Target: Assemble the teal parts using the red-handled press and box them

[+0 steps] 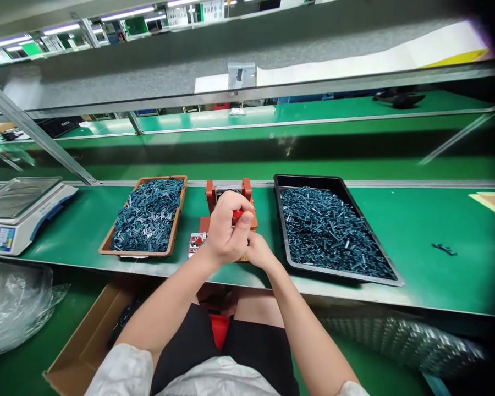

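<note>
My left hand [227, 228] is closed in a fist around the red handle [237, 214] of a small orange-red bench press [210, 196]. My right hand [259, 251] is low on the press's right side, just behind and below my left wrist. Its fingertips are hidden, so what they touch does not show. A metal fixture with red parts [196, 242] juts out at the press's lower left. To the left stands a brown tray [176, 225] heaped with small dark teal pieces. On the right is a black tray [284, 231] full of similar slim dark pieces.
A weighing scale [45, 206] stands at the far left. Several loose dark pieces [444, 249] lie on the green bench [421, 220] at right. Below the bench are a cardboard box [80, 335] and clear plastic bags [16, 308]. A grey shelf [148, 82] runs overhead.
</note>
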`<state>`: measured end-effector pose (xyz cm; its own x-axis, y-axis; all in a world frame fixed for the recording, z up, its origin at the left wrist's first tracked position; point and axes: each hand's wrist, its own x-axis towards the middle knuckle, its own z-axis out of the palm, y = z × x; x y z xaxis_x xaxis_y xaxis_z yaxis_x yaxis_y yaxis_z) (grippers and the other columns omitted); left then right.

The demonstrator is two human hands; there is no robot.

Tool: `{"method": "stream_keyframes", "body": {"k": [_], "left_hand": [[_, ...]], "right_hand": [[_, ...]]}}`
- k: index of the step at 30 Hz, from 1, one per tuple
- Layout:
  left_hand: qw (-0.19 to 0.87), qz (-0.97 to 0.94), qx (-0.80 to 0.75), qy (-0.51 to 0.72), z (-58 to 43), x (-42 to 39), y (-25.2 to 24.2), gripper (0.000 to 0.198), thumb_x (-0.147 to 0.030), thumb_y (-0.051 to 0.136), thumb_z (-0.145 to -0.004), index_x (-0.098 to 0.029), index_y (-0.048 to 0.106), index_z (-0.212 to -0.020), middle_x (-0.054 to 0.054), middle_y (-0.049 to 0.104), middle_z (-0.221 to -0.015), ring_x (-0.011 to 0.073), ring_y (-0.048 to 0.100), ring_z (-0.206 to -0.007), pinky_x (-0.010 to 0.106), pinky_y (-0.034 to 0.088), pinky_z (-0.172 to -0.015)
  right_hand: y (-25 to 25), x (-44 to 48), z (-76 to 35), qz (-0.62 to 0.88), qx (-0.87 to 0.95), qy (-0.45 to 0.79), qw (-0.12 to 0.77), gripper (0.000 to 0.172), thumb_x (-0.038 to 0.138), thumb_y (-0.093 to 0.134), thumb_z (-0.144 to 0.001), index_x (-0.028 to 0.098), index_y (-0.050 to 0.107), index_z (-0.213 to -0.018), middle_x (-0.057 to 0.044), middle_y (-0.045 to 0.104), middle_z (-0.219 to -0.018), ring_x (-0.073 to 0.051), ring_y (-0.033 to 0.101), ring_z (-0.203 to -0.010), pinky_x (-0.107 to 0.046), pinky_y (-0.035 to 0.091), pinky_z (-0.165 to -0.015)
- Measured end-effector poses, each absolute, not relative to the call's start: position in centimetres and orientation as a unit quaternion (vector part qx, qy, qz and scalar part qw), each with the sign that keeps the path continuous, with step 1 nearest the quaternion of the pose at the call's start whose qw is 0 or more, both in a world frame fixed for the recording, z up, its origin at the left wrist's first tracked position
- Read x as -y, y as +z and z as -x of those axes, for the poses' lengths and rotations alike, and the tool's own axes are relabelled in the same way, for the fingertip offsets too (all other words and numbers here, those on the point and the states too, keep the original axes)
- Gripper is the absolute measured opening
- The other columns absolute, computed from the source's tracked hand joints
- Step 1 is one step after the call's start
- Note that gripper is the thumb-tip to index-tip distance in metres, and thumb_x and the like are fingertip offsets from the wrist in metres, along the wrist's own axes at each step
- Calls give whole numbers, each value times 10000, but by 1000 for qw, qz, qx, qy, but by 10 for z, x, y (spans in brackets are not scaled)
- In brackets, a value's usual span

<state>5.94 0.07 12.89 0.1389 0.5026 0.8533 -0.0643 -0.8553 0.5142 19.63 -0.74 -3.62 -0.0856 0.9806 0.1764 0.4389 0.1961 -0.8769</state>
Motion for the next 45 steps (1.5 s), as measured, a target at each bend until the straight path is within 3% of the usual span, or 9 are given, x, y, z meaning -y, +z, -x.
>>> {"method": "stream_keyframes", "body": {"k": [6, 12, 17, 21, 26, 31, 36, 41, 45], "left_hand": [[372, -711, -226, 552, -69, -70, 180, 348, -521, 456, -1047, -208, 609, -1050, 0, 591, -780, 125, 616, -687, 298, 537, -743], [176, -703, -367, 583, -13, -33, 91, 453, -431, 443, -1050, -225, 451, -1454, 141, 597, -1382, 253, 572, -1299, 449, 437, -1142], [223, -736, -492, 409, 43, -15, -12, 196, -353, 585, -922, -195, 698, -946, 126, 710, -1210, 268, 634, -1200, 482, 476, -1104], [376, -662, -494, 420, 50, -20, -28, 278, -376, 586, -897, -192, 649, -699, 110, 756, -1084, 243, 691, -1069, 440, 529, -1024], [402, -578, -521, 482, 52, -26, -29, 452, -393, 342, -1006, -205, 511, -632, 101, 739, -836, 218, 716, -948, 463, 518, -1063], [371, -553, -550, 504, 47, -13, -42, 391, -465, 384, -1021, -170, 611, -1141, 160, 680, -1289, 241, 647, -1238, 433, 503, -1103], [321, -534, -598, 504, 46, 74, -55, 657, -570, 465, -1001, -244, 313, -1551, 166, 313, -1660, 294, 338, -1544, 489, 327, -1268], [617, -385, -504, 465, 39, 162, -60, 567, -636, 488, -983, -302, 508, -1442, 131, 586, -1444, 269, 648, -1218, 462, 503, -1106], [656, -314, -514, 455, 47, 167, -66, 568, -682, 605, -902, -168, 687, -1129, 141, 721, -1150, 233, 711, -955, 375, 574, -888]], "right_hand": [[-42, 11, -192, 568, 650, 280, 421, 191, 266, 554, -843, 200, 724, -900, -50, 745, -865, -240, 691, -804, -339, 550, -755], [-44, 19, -184, 533, 673, 228, 459, 266, 317, 564, -898, 226, 745, -1071, -94, 715, -1154, -273, 674, -1058, -418, 539, -956], [-49, 18, -180, 563, 678, 230, 413, 289, 319, 578, -886, 226, 746, -1101, -95, 722, -1136, -287, 682, -1048, -427, 555, -933], [-57, 16, -176, 581, 667, 226, 409, 287, 334, 576, -882, 230, 750, -1086, -89, 734, -1077, -289, 691, -1001, -420, 562, -902], [-63, 13, -170, 615, 628, 232, 418, 273, 339, 595, -863, 244, 765, -1055, -91, 738, -1110, -303, 690, -1017, -412, 560, -866], [-55, 10, -173, 607, 606, 239, 456, 303, 368, 561, -847, 217, 752, -1027, -107, 722, -1094, -313, 668, -1059, -452, 548, -926], [-35, 51, -171, 616, 597, 163, 487, 242, 358, 515, -952, 230, 720, -945, -112, 660, -1011, -298, 648, -986, -454, 550, -871], [-31, 122, -123, 493, 720, 251, 418, 190, 243, 535, -992, 268, 723, -991, -91, 641, -991, -273, 633, -949, -424, 569, -815], [-22, 139, -108, 414, 787, 361, 281, 258, 160, 527, -978, 277, 715, -1110, -67, 672, -1071, -247, 647, -1008, -392, 593, -859]]}}
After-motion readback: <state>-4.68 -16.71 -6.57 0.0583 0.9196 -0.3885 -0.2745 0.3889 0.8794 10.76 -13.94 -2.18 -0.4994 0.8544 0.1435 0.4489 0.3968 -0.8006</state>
